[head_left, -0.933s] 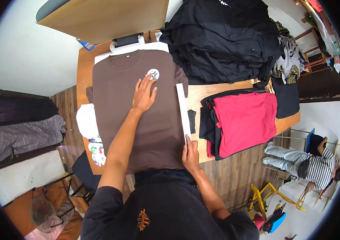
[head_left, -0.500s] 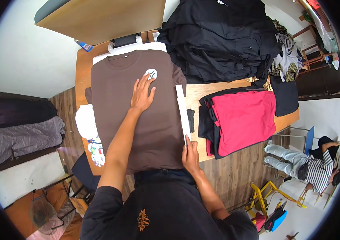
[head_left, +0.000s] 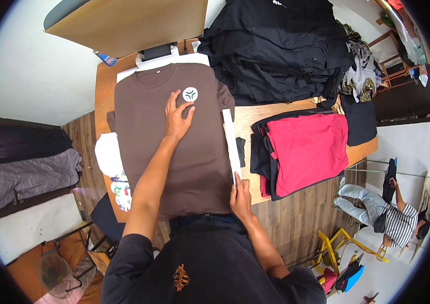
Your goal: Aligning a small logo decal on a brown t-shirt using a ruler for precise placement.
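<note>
A brown T-shirt (head_left: 172,152) lies spread flat over a white surface (head_left: 194,59), its collar away from me. On its upper right chest is a round white emblem (head_left: 190,95) with dark marks. My left hand (head_left: 177,121) rests on the shirt beside it, thumb and index finger drawn close together at the emblem's lower edge, other fingers stretched out. Whether anything is between the tips is too small to tell. Along the shirt's right edge runs a narrow white strip (head_left: 231,139). My right hand (head_left: 240,196) grips the strip's near end between fingers and thumb.
A stack of folded garments with a red one (head_left: 308,147) on top lies right of the shirt. A black clothes heap (head_left: 275,55) fills the back. A brown panel (head_left: 129,25) rises at back left. At far right, a person (head_left: 399,223) handles a dark cloth.
My left hand has drawn back off the emblem, uncovering it, and its thumb and index finger have come together. My right hand stays put. The person at far right has moved the dark cloth.
</note>
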Demonstrator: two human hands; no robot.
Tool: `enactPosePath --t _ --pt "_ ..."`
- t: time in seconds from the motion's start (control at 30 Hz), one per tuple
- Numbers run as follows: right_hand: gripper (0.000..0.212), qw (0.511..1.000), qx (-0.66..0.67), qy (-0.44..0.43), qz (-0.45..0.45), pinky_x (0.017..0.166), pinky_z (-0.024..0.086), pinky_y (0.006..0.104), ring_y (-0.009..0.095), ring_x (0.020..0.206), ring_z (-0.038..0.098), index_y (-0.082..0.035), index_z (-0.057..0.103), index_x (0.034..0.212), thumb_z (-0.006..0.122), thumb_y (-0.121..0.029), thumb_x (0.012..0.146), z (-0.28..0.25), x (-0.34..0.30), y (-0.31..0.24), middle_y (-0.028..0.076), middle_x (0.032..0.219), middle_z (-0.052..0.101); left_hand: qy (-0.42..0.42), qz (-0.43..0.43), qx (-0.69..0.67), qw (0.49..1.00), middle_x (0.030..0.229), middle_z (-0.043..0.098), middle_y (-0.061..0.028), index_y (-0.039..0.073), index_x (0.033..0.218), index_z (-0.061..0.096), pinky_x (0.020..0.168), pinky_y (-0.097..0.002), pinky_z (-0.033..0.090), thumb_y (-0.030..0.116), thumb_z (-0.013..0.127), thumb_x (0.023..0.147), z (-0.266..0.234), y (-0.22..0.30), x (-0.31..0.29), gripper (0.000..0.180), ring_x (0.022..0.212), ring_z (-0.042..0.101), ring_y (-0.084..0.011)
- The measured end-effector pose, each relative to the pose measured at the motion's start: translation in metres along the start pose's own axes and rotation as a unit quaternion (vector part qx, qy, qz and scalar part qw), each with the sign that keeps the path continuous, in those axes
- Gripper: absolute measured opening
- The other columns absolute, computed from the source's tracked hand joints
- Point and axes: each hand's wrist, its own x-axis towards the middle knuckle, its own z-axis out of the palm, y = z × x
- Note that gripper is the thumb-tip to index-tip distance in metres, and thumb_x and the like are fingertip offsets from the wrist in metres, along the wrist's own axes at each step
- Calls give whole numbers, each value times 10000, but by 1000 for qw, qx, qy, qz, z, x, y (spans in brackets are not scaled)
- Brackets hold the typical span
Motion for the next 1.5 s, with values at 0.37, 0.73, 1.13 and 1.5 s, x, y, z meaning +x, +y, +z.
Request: enactPosePath --t 0.37,0.73,1.13,1.5 --pt "575 1000 1 12 5 711 507 474 381 805 591 -54 451 1563 574 -25 1002 0 -3 3 200 992 489 -7 -21 56 998 1574 461 -122 165 982 843 1258 -530 233 238 827 857 12 5 10 146 1505 357 -375" --pt "600 996 25 79 18 754 470 413 340 847 533 -6 419 1568 542 55 984 -8 -15 5 194 992 471 4 63 101 993 1331 569 -112 144 942 773 1130 -502 316 223 784 886 33 51 12 97 1313 486 -337" --pt "607 990 -13 137 27 760 453 416 343 860 505 56 416 1555 520 96 959 -25 -37 30 214 1000 473 -158 64 16 985 1006 684 24 194 974 838 957 -409 349 262 789 888 99 112 18 119 1067 532 -238" --pt "545 991 17 121 59 831 430 412 346 932 491 56 417 1548 492 47 1008 -23 -39 30 228 1062 488 -226 -17 -220 949 1024 785 -50 82 1154 799 828 -315 488 123 745 943 98 98 21 221 835 647 -161"
